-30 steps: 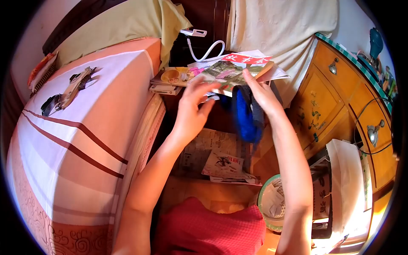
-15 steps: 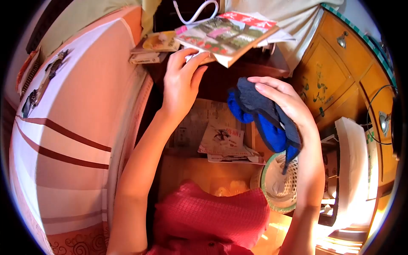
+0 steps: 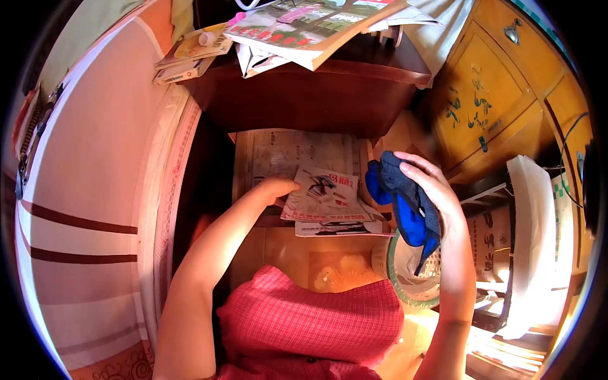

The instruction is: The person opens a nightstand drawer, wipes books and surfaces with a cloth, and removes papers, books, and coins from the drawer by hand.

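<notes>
My left hand [image 3: 277, 189] pinches the left edge of a pale printed magazine [image 3: 329, 193] low in front of me, its thumb on top and most of its fingers hidden. Another magazine [image 3: 342, 228] lies beneath that one. On the right, my right hand [image 3: 427, 177] is closed around a bunched dark grey and blue cloth [image 3: 411, 206], which hangs down above a perforated waste basket [image 3: 394, 278] with a green rim.
Overhead, a thick magazine [image 3: 310, 31] and loose papers lie on a dark wooden top [image 3: 392, 60]. Small books [image 3: 190, 57] sit at its left end. A yellow wooden cabinet [image 3: 487, 95] stands right, and a pink-and-white draped surface [image 3: 95, 190] fills the left.
My left hand has come down from the thick magazine on the dark top to the lower magazine, whose left edge it now holds. The cloth in my right hand has dropped slightly in view.
</notes>
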Motion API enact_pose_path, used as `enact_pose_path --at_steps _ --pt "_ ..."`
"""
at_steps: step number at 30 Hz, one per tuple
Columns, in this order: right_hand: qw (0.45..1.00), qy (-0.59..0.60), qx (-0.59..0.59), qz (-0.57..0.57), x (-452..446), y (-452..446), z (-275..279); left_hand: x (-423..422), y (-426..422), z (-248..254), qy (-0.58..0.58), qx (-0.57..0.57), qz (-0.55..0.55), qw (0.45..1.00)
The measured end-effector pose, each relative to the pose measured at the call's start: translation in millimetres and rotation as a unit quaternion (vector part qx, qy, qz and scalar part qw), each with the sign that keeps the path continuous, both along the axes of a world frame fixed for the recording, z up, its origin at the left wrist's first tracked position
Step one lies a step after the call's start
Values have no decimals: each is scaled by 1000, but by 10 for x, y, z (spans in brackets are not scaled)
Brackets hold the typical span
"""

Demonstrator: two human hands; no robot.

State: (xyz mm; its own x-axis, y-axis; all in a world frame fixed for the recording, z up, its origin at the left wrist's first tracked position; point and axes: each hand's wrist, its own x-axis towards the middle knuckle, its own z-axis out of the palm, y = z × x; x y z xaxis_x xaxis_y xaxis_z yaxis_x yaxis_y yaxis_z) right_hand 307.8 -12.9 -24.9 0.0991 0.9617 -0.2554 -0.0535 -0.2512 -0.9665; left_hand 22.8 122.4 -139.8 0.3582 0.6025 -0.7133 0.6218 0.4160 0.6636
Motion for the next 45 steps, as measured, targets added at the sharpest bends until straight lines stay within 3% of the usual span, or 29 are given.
enact_pose_path --at_steps 2,4,5,7,9,11,14,16,18,19,21,22,25,27,29,33,35,37,38,39,41,43,44,45 --pt "1000 -11 0 -4 94 5 -140 5 -4 -21 -8 -38 -36 999" --pt "1000 -22 2 -4 121 22 -181 -60 -99 -18 -132 -28 36 990" --pt "1000 -24 3 4 114 39 -180 -112 -160 3 -131 -28 37 990" --pt "1000 -25 5 11 62 96 -185 -207 -312 108 -357 -73 119 924" --pt "989 -87 119 28 -91 244 -175 -228 -432 268 -387 -76 125 910" --pt "993 -37 97 53 -302 426 -163 -219 -560 426 -418 -79 130 896" --pt "963 -185 184 67 -687 708 -660 -117 -730 487 -504 -58 141 850" --pt "955 -215 141 151 -1036 581 -731 -112 -754 402 -492 -50 154 856" --pt "967 -170 90 170 -1147 435 -564 -185 -800 385 -485 -40 199 851" --pt "945 -181 219 164 -1210 318 -605 -237 -775 356 -499 -22 214 839" --pt "894 -290 272 207 -1413 22 -523 -284 -715 356 -494 21 224 840" --pt "895 -290 269 205 -1400 -18 -454 -300 -728 401 -485 4 219 847" --pt "872 -393 128 262 -1226 -26 -394 -430 -845 355 -411 -79 224 880" --pt "789 -554 75 255 -1009 12 -458 -507 -801 299 -425 -91 202 878" --pt "756 -609 -26 238 -703 126 -396 -556 -672 297 -423 -81 247 868" --pt "834 -546 -10 80 -253 110 -27 -649 -365 352 -448 -68 301 839" --pt "815 -570 -72 72 -194 109 86 -629 -194 126 -463 -124 324 815" --pt "816 -560 -119 81 -201 83 114 -529 -102 3 -521 -211 281 777" --pt "816 -560 -120 81 -180 61 63 -358 -122 22 -387 -166 355 835" --pt "828 -547 -102 70 -144 38 -33 -226 -169 117 -326 -156 331 872" --pt "840 -533 -83 59 -100 9 -134 -174 -108 -296 -311 -146 245 907" --pt "858 -504 -57 82 -78 -6 -178 -84 -139 -316 -200 59 58 976" --pt "864 -491 -61 89 -66 -9 -214 -11 -177 -325 -67 120 44 990" --pt "864 -491 -61 89 -41 -2 -261 5 -185 -333 -67 120 45 989"
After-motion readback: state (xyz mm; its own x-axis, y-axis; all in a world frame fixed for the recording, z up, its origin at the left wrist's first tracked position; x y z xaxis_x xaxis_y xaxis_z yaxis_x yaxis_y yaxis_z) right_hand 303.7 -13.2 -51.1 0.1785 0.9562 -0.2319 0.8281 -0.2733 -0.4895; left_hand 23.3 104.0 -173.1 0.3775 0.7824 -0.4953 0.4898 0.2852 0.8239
